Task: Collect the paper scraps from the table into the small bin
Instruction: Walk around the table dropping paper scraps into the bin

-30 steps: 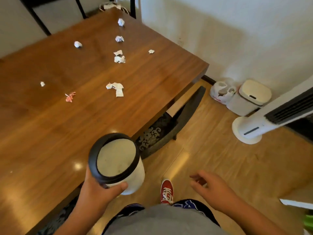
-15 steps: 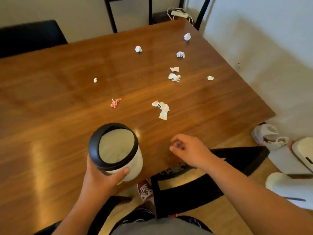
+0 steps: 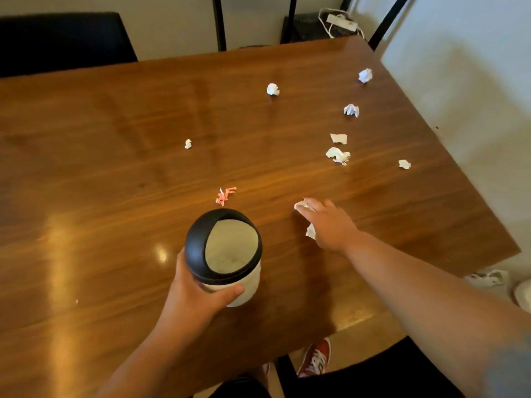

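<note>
Paper scraps (image 3: 304, 205) are being gathered under the right hand (image 3: 330, 222), fingers closing on them; left hand (image 3: 198, 294) is gripping the small bin (image 3: 227, 254), awaiting the drop.

Glossy wood table (image 3: 115, 173), crumpled paper scraps (image 3: 338, 155), matt-rimmed bin (image 3: 198, 239)

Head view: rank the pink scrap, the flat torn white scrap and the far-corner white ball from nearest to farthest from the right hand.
From the right hand:
1. Pink scrap, just to its left, beyond the small bin.
2. Flat torn white scrap, farther up the table, ahead of the hand.
3. Far-corner white ball, near the table's far right corner.
</note>
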{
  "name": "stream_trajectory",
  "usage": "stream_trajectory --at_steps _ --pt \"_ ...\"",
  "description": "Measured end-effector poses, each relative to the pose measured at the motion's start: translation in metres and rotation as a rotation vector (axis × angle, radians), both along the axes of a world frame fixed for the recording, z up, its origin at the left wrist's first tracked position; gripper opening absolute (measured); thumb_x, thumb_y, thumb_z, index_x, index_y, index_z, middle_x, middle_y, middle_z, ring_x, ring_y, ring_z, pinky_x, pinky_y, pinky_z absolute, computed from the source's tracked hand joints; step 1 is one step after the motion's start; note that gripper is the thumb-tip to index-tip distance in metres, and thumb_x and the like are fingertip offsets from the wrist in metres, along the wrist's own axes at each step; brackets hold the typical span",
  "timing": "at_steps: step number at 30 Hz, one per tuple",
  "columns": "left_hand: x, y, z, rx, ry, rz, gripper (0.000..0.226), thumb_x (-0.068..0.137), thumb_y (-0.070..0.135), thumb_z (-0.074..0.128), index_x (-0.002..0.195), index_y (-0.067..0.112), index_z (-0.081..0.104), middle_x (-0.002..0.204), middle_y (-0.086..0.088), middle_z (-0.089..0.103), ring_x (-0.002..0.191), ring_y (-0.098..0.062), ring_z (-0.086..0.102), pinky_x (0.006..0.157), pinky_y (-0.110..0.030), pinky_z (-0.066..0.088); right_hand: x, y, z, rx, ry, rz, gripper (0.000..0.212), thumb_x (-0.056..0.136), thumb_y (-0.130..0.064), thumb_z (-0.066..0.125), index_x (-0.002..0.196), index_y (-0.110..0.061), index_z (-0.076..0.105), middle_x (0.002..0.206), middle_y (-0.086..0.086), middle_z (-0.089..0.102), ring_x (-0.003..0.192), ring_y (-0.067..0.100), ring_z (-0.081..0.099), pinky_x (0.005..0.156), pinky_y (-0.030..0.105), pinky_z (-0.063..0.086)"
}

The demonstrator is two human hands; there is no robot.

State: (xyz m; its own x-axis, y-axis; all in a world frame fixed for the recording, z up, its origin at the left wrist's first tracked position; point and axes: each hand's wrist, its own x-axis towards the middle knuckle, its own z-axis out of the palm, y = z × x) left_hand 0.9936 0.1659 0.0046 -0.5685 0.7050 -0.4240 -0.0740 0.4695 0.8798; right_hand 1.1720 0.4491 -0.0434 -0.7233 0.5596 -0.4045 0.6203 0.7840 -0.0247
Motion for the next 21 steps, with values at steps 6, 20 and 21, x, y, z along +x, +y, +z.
stream_trajectory --at_steps 6,20,21 --pt "0.010 -0.005 -0.009 -0.017 -0.093 0.050 0.128 0.029 0.063 0.092 0.142 0.049 0.032 0.115 0.039 0.060 0.103 0.020 0.058 0.089 -0.024 0.048 0.002 0.005 -0.017 -0.102 0.128 -0.096 0.039 0.092 -0.008 0.054 0.130 -0.014 0.057 0.129 0.010 0.054 0.113 0.031 0.055 0.091 0.040 0.050" --pt "0.091 -0.012 -0.012 -0.042 -0.010 0.168 0.106 0.027 0.076 0.090 0.114 0.078 0.031 0.116 0.044 0.057 0.108 0.021 0.055 0.088 -0.021 0.048 0.065 -0.013 -0.015 -0.427 0.368 -0.449 0.015 0.083 -0.015 0.062 0.069 -0.021 0.063 0.067 -0.006 0.068 0.063 0.007 0.062 0.055 0.020 0.047" --pt "0.099 -0.012 -0.011 -0.038 -0.005 0.183 0.106 0.027 0.076 0.090 0.114 0.079 0.031 0.115 0.045 0.057 0.108 0.022 0.055 0.089 -0.022 0.048 0.072 -0.016 -0.011 -0.455 0.398 -0.446 0.015 0.084 -0.015 0.063 0.070 -0.020 0.064 0.065 -0.007 0.067 0.061 0.004 0.062 0.051 0.011 0.043"
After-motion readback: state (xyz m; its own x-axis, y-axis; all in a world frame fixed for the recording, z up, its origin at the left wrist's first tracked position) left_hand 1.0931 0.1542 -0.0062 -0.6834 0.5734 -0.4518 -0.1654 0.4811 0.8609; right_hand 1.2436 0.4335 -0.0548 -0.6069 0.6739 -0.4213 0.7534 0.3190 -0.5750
